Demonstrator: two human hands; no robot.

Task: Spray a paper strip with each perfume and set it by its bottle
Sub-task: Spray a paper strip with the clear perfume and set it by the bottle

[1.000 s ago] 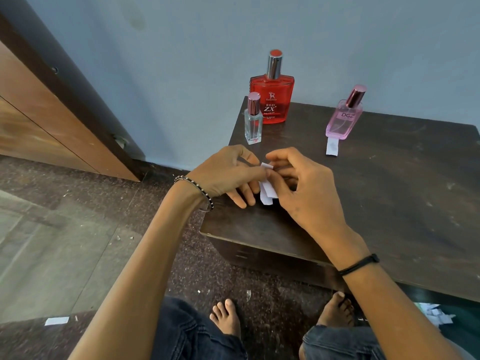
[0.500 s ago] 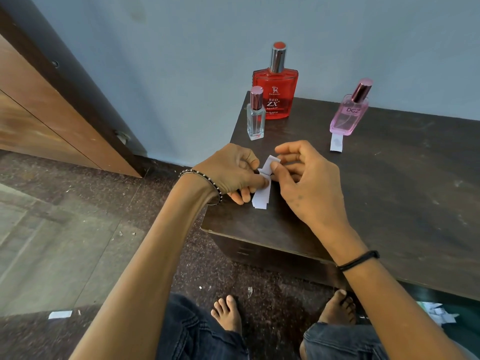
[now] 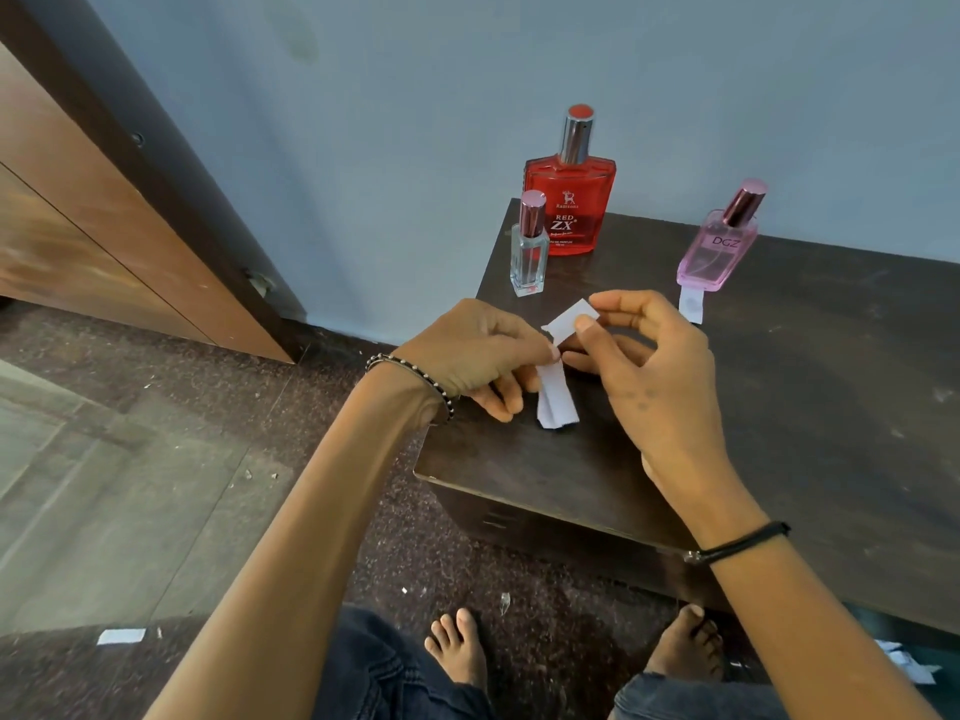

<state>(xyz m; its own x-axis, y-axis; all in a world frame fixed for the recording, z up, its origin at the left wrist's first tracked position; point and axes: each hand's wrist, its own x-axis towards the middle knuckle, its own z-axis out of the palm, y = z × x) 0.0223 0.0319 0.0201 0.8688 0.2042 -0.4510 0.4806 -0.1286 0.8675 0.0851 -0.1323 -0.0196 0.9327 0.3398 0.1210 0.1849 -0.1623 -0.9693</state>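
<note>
Both hands work a white paper strip over the near left part of the dark table (image 3: 810,407). My left hand (image 3: 467,350) pinches the lower piece (image 3: 555,400), which hangs down to the tabletop. My right hand (image 3: 654,371) pinches the upper piece (image 3: 567,322) between thumb and forefinger. The two pieces meet at my left fingertips; I cannot tell whether they are still joined. At the back stand a small clear bottle (image 3: 527,252), a large red bottle (image 3: 570,192) and a tilted pink bottle (image 3: 719,246). A paper strip (image 3: 691,306) lies in front of the pink bottle.
The blue wall runs close behind the bottles. A wooden door is at the left. My bare feet (image 3: 460,649) are on the speckled floor below the table edge. Paper scraps lie on the floor at the left (image 3: 120,636) and lower right (image 3: 906,662).
My right hand has lifted up and to the right with the upper end of the paper, stretching it away from the lower part held by my left hand.
</note>
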